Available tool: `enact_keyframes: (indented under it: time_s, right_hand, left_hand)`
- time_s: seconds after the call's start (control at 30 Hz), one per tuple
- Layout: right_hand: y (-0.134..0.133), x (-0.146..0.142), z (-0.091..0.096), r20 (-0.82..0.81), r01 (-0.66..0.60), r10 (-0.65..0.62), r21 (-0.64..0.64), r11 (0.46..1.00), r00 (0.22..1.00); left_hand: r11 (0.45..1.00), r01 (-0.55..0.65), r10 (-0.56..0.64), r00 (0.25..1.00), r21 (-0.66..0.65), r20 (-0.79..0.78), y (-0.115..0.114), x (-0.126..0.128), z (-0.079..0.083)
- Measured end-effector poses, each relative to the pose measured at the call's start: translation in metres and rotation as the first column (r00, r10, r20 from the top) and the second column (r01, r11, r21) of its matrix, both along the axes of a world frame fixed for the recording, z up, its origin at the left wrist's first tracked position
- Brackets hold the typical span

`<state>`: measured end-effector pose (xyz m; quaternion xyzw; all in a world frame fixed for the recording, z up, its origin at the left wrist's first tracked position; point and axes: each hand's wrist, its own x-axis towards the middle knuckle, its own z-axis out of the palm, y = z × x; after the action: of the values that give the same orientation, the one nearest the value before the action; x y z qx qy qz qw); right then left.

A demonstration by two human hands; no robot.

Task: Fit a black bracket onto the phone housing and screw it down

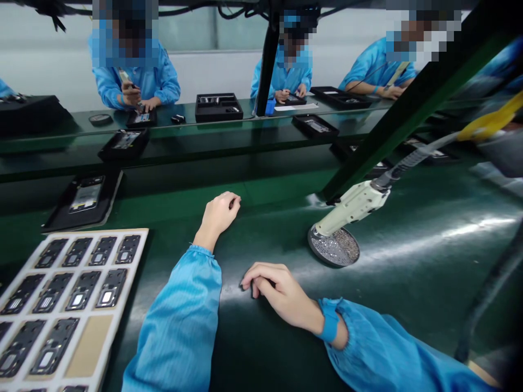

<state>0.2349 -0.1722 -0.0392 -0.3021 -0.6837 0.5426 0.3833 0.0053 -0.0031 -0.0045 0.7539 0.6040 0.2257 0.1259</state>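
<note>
My left hand (pixel 220 212) hovers over or rests on the green work surface, its fingers curled into a loose fist with nothing visible in it. Nearer to me, my right hand (pixel 281 291) lies on the same surface with bent fingers drawn together, and no object shows in them. To the right of both hands sits a round black dish (pixel 347 255) of small screws. A pale electric screwdriver (pixel 353 204) slants down from its cable, its lower end at the dish. On my left, a white foam tray (pixel 137 256) holds several dark phone parts in slots; one slot shows bare tan backing.
A black tray (pixel 110 209) with a phone body lies beyond the foam tray. More black trays (pixel 105 148) stand along the raised line ahead. A dark green post (pixel 392 125) slants across the right side. Several people in blue smocks (pixel 165 76) work opposite.
</note>
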Motion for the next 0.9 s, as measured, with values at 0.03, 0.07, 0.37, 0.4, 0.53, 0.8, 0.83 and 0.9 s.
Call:
enact_keyframes:
  time_s: [0.03, 0.07, 0.37, 0.4, 0.53, 0.8, 0.83, 0.9]
  right_hand:
    - [0.0000, 0.0000, -0.0001, 0.001, 0.001, -0.001, 0.000, 1.000, 1.000]
    - [0.0001, 0.0000, -0.0001, 0.002, 0.002, -0.002, 0.001, 1.000, 1.000]
    - [0.0006, 0.0009, 0.0008, 0.008, 0.000, 0.000, 0.007, 1.000, 1.000]
    - [0.0006, 0.0008, 0.0009, 0.009, -0.001, 0.001, 0.006, 1.000, 1.000]
    - [0.0003, 0.0003, 0.0009, 0.010, -0.004, 0.004, 0.003, 1.000, 1.000]
    - [0.0009, 0.0004, 0.0030, 0.006, -0.001, 0.001, 0.006, 1.000, 1.000]
    - [0.0009, 0.0003, 0.0032, 0.006, -0.001, 0.001, 0.004, 1.000, 1.000]
    - [0.0009, 0.0001, 0.0033, 0.007, -0.003, 0.003, 0.002, 1.000, 1.000]
  left_hand:
    - [1.000, 0.000, 0.000, 1.000, 0.001, 0.001, 0.0000, 0.0000, 0.0001]
    - [1.000, 0.000, 0.000, 1.000, 0.001, 0.001, 0.0000, -0.0001, 0.0002]
    - [1.000, -0.008, 0.008, 1.000, 0.007, 0.003, 0.0001, 0.0008, -0.0002]
    - [1.000, -0.008, 0.008, 1.000, 0.007, 0.004, 0.0001, 0.0009, -0.0002]
    - [1.000, -0.006, 0.006, 1.000, 0.004, 0.008, -0.0001, 0.0008, 0.0006]
    - [1.000, -0.003, 0.003, 1.000, -0.009, 0.003, -0.0009, 0.0009, 0.0033]
    - [1.000, -0.003, 0.003, 1.000, -0.010, 0.002, -0.0010, 0.0011, 0.0035]
    - [1.000, -0.003, 0.003, 1.000, -0.013, 0.000, -0.0011, 0.0013, 0.0038]
